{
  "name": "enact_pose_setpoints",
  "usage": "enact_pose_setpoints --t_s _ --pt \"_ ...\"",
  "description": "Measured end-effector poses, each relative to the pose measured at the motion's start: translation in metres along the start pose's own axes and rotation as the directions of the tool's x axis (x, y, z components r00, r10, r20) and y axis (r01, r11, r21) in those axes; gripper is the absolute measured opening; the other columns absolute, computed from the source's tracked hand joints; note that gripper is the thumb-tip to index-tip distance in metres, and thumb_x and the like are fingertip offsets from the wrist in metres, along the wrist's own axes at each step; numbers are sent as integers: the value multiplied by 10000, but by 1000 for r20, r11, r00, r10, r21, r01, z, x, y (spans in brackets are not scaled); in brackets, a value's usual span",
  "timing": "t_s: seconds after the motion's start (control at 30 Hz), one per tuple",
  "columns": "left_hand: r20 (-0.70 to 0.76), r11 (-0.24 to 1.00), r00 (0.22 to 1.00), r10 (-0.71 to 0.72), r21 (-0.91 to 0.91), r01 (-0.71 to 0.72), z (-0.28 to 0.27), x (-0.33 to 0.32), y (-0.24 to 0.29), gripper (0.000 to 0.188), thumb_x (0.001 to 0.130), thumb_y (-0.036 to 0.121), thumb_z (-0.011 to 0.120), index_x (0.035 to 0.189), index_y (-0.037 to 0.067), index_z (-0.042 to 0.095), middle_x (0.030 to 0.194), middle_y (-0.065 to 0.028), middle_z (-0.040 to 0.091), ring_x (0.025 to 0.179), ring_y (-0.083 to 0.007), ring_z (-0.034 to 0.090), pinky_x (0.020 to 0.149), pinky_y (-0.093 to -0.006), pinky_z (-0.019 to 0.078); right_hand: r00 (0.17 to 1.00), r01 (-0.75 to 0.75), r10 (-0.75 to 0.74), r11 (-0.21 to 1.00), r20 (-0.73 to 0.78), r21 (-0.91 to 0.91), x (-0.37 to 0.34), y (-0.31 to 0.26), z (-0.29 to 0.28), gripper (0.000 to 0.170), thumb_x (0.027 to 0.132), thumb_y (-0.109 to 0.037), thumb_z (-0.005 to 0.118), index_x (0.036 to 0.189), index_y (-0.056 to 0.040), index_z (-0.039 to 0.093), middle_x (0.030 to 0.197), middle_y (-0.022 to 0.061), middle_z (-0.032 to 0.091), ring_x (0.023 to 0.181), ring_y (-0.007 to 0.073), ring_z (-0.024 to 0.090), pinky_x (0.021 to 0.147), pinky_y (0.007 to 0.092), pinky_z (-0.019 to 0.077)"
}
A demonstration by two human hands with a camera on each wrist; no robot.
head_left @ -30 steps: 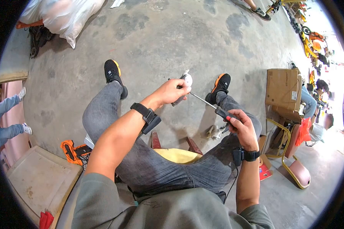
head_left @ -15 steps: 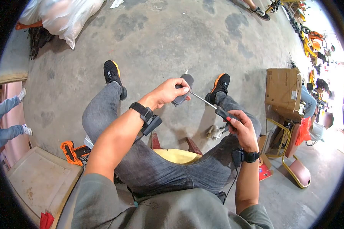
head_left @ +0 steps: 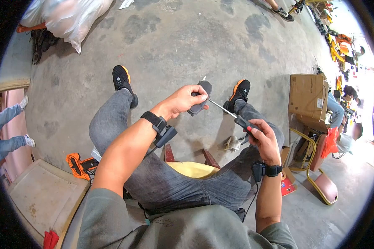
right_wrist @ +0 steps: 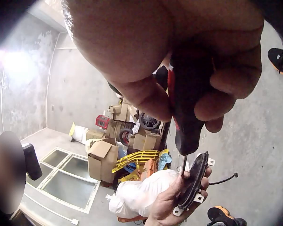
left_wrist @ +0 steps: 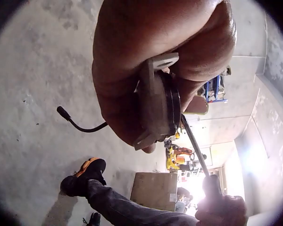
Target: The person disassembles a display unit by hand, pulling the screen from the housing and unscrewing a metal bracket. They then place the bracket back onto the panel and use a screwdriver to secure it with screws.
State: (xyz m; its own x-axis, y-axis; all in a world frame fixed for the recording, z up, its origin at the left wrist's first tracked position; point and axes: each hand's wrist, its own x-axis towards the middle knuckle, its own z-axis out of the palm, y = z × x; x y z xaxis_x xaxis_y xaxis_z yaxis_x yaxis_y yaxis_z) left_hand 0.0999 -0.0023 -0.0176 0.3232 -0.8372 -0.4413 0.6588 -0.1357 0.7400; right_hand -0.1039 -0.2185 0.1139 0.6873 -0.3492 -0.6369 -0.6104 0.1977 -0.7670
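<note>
Starting at the left, your left hand (head_left: 183, 99) is clamped on the dark oval part (head_left: 204, 88), thumb on its face, fingers behind; the part hangs in mid-air, pale tabs (right_wrist: 198, 197) jutting from its rim, a short black cable (left_wrist: 87, 129) trailing off; over to the right, your right hand (head_left: 265, 142) is wrapped round the handle of the screwdriver (head_left: 242, 122), shaft aimed at the part just beside your left thumb; exactly what the tip meets, I cannot tell. The step in hand looks like screwdriver work on that part; the next move seems to call for a firm left pinch, the shaft lined up, and a small, controlled push or turn from your right; a slip could catch that thumb. Beneath it all runs the bare concrete floor (head_left: 174, 45), grey and blotched with dark stains; around the room, from the left, there are bulging pale sacks (head_left: 70, 20), a framed board (head_left: 50, 195) below them, a yellow seat (head_left: 193, 169) between your thighs, then a cardboard carton (head_left: 306, 97), with orange and yellow clutter (head_left: 340, 45) beyond, against the glare.
</note>
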Motion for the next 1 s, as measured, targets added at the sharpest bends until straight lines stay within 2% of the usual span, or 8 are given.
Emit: enact_pose_setpoints --t_s 0.33,0.43,0.63,0.7,0.77,0.87,0.97,1.0 --pt "-6 998 999 46 -44 -46 3 -2 2 92 962 127 615 996 43 605 943 -91 687 920 -176 688 746 -281 537 999 -44 44 990 7 132 -2 1 2 230 942 -76 574 1165 -20 557 916 18 614 672 82 514 597 206 403" --pt "-24 998 998 65 -2 -65 4 -2 3 82 958 127 622 984 50 612 944 -69 678 922 -163 683 750 -273 526 999 15 -6 983 -50 186 -7 0 9 225 928 -67 596 1140 -18 538 915 39 617 670 90 526 606 221 420" --pt "-69 996 994 88 -11 -89 4 -2 6 88 954 146 634 994 68 632 938 -35 657 926 -143 674 762 -266 508 957 207 -194 978 -218 40 -8 3 19 273 914 -56 627 1164 -18 526 888 58 613 716 116 570 658 244 460" --pt "-72 996 993 89 0 -89 5 -1 7 90 955 148 633 998 69 636 940 -35 657 926 -142 674 762 -269 509 951 221 -214 975 -225 6 -8 1 24 291 916 -67 636 1180 -17 525 924 69 625 740 124 586 696 259 488" --pt "-76 996 994 84 8 -83 5 -2 7 92 956 150 632 1002 71 639 942 -35 657 925 -141 674 762 -273 510 902 326 -296 944 -313 48 -10 -5 33 292 918 -75 649 1176 -20 526 979 77 636 756 130 597 718 278 513" --pt "-70 995 993 95 23 -94 6 -1 7 92 962 153 625 1004 73 640 943 -31 653 923 -140 674 770 -272 511 903 325 -290 944 -318 62 -11 -6 31 282 922 -75 653 1167 -24 525 1038 86 639 772 133 605 728 287 528" --pt "-58 994 993 100 39 -98 7 -2 6 165 969 160 616 1091 55 653 1017 -48 641 918 -148 671 788 -277 512 882 365 -333 930 -333 35 -11 -7 30 267 927 -69 647 1161 -26 523 1055 91 638 779 135 608 716 285 528" --pt "-76 994 991 107 13 -106 12 -5 9 240 974 139 595 1198 53 606 1059 -60 627 917 -159 671 796 -285 514 879 382 -351 924 -323 37 -12 -7 29 260 929 -64 641 1158 -29 523 1064 96 636 774 130 600 702 282 520"
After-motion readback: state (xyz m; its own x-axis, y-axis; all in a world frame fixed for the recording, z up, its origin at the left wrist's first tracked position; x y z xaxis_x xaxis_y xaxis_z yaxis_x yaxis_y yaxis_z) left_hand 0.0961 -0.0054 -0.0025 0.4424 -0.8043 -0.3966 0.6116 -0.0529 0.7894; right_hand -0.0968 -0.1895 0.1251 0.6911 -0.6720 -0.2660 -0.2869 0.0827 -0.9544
